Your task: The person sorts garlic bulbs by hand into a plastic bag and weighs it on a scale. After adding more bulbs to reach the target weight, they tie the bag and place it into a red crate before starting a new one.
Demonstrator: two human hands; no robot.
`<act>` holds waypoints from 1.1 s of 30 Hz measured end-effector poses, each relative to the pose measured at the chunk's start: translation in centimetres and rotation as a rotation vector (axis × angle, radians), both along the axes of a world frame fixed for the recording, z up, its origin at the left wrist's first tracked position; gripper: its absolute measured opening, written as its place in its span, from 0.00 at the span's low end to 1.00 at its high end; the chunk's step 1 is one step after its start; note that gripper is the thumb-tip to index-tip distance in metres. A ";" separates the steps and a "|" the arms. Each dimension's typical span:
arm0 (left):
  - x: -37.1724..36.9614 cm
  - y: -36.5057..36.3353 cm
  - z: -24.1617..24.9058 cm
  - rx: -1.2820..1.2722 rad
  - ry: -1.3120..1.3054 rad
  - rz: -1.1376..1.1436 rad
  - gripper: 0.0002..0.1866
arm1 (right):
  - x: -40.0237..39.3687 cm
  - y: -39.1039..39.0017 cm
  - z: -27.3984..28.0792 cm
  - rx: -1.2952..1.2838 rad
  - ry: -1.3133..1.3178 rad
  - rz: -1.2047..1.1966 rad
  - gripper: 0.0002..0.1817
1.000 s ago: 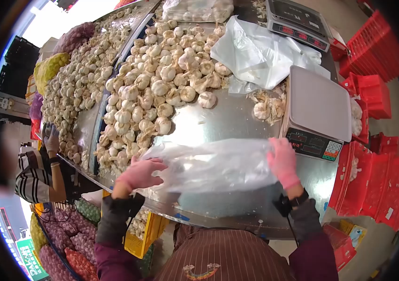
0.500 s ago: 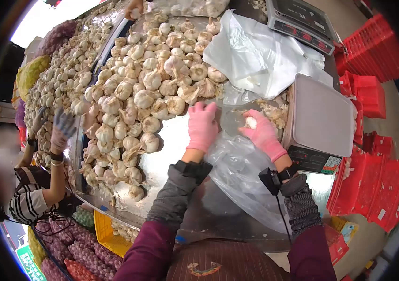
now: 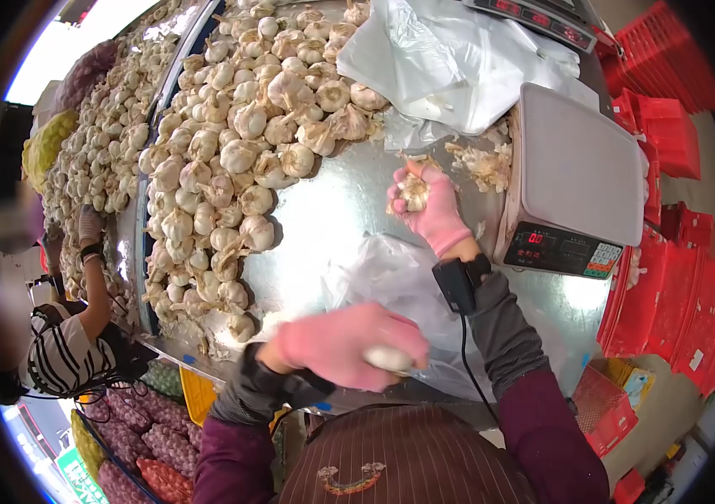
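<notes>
My left hand, in a pink glove and smeared by motion, is low over the table near my apron. Its fingers are closed on a smooth white garlic bulb. Farther up and to the right, my right hand, also gloved in pink, grips another garlic bulb with its brownish, root-like side showing. Under and between the hands lies a clear plastic bag. A large heap of garlic bulbs spreads over the metal table on the left.
Beside my right hand stands a scale reading 0.0, with loose garlic skins next to it. White plastic bags lie at the back. Red crates stand right. A co-worker reaches into garlic at the left.
My left hand has left the heap's edge, moved down towards me and now holds a white bulb. The right hand has risen slightly leftward, showing a browner bulb. The view has shifted.
</notes>
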State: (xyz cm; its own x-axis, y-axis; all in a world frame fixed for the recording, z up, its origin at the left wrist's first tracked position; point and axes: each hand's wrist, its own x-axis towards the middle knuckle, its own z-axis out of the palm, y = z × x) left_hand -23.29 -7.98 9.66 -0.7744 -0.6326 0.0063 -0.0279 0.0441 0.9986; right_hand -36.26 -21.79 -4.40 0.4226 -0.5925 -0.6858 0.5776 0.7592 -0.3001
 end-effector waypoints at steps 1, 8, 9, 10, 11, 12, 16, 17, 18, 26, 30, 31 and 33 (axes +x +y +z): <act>-2.5 1.7 -1.2 -0.033 -0.206 -0.046 0.15 | 0.1 -0.5 0.5 0.001 -0.002 -0.004 0.11; -4.2 3.5 -9.3 -0.354 -1.042 0.130 0.20 | -7.1 1.7 14.6 -0.892 0.399 1.475 0.19; -3.8 3.8 -9.2 -0.412 -1.069 0.139 0.22 | -7.4 3.8 16.3 -0.885 0.508 1.919 0.26; -3.6 4.2 -9.1 -0.418 -1.100 0.107 0.23 | -8.1 5.6 15.3 -0.896 0.513 1.926 0.26; -3.0 5.1 -9.0 -0.419 -1.105 0.113 0.23 | -9.2 7.2 12.6 -1.090 0.835 1.908 0.31; -2.2 6.4 -8.9 -0.414 -1.134 0.134 0.25 | -10.0 8.0 10.1 -1.276 1.165 1.847 0.36; 1.6 12.2 -7.4 -0.394 -1.297 0.228 0.28 | -10.5 5.2 5.2 -1.016 1.585 1.357 0.40; 2.8 12.8 -6.7 -0.388 -1.312 0.236 0.28 | -9.7 5.7 4.7 -1.146 1.538 1.333 0.35; 4.2 13.2 -6.1 -0.131 -1.035 0.216 0.26 | -9.0 6.5 4.2 -1.270 1.484 1.308 0.31; -2.7 8.9 -6.4 0.736 0.536 0.934 0.10 | -5.7 13.9 7.2 -1.144 0.722 0.917 0.16; -3.7 9.2 -11.9 -0.191 -0.830 0.992 0.14 | -6.7 14.3 2.5 -2.141 1.189 0.714 0.07; -3.4 9.7 -10.7 -0.194 -0.828 0.999 0.14 | -6.6 14.5 3.6 -2.150 1.188 0.714 0.07; -1.7 10.5 -7.1 -0.302 -0.400 1.078 0.11 | -5.9 14.7 8.2 -2.155 1.069 0.656 0.07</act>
